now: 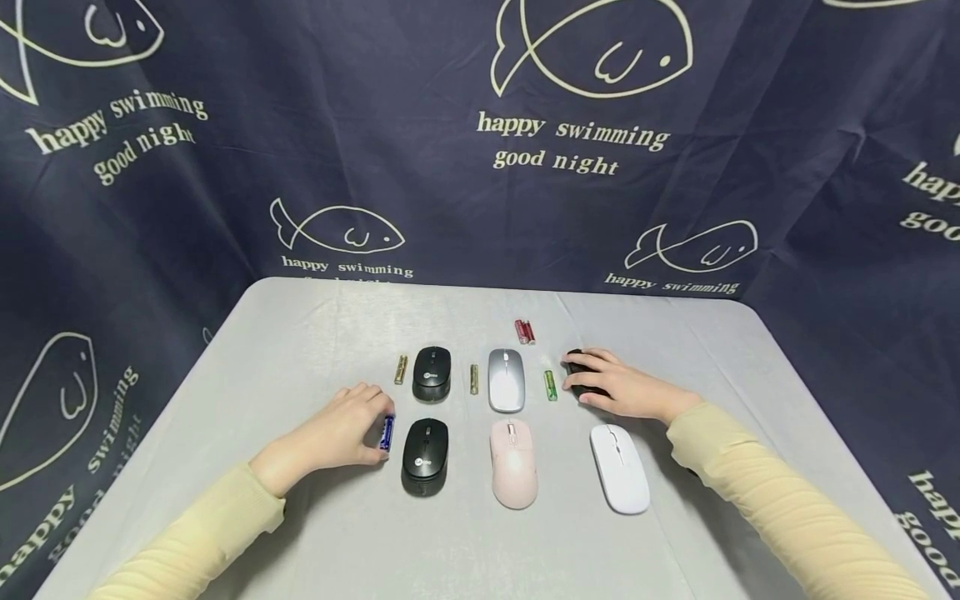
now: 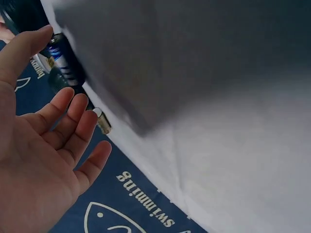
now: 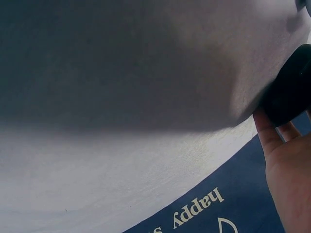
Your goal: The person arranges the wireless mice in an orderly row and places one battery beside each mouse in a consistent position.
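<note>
At the left, my left hand (image 1: 345,429) pinches a blue battery (image 1: 386,434) lengthwise, thumb at the near end and index finger at the far end. In the left wrist view, the thumb tip meets the top of the battery (image 2: 65,60), and the other fingers spread loosely below. My right hand (image 1: 618,385) grips a black mouse (image 1: 577,367) at the table's right side, fingers over and along it, covering much of it. The right wrist view shows fingertips against the dark side of that mouse (image 3: 291,87).
Two more black mice (image 1: 432,371) stand right of the left hand. A silver mouse (image 1: 507,383), a pink mouse (image 1: 514,467) and a white mouse (image 1: 621,471) lie between and below the hands. Gold batteries (image 1: 401,369), red batteries (image 1: 525,332) and a green battery (image 1: 551,386) lie among them.
</note>
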`<move>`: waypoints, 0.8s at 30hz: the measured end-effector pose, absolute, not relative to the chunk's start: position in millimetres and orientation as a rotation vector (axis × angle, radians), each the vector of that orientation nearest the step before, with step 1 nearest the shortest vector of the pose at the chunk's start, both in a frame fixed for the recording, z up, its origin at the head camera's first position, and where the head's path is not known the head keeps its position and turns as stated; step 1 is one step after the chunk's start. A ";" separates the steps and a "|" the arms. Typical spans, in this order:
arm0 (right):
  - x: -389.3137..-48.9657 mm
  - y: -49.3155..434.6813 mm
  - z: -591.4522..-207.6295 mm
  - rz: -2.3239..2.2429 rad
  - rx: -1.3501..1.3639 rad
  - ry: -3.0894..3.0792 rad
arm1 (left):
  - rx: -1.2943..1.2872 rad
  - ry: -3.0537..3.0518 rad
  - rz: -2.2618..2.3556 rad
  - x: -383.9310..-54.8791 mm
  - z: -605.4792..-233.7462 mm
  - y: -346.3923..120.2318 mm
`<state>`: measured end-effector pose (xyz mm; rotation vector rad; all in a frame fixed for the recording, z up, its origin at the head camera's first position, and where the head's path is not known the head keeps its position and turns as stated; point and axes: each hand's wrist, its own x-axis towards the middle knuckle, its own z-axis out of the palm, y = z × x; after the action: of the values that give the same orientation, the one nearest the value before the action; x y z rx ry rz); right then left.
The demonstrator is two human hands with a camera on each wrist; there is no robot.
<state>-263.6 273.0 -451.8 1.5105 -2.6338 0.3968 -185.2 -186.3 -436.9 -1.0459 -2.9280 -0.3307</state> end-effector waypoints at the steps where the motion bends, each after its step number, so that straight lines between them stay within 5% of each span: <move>1: -263.7 273.0 -452.3 0.396 1.512 -2.631 | -1.053 -2.922 -0.331 -185.3 -435.3 -186.0; 24: -264.0 273.2 -453.2 0.396 1.511 -2.614 | -1.011 -2.809 -0.240 -215.0 -382.5 -165.1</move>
<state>-264.0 273.2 -453.2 1.5106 -2.6141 0.3957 -215.0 -165.1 -382.5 -1.0109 -2.8088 -0.2400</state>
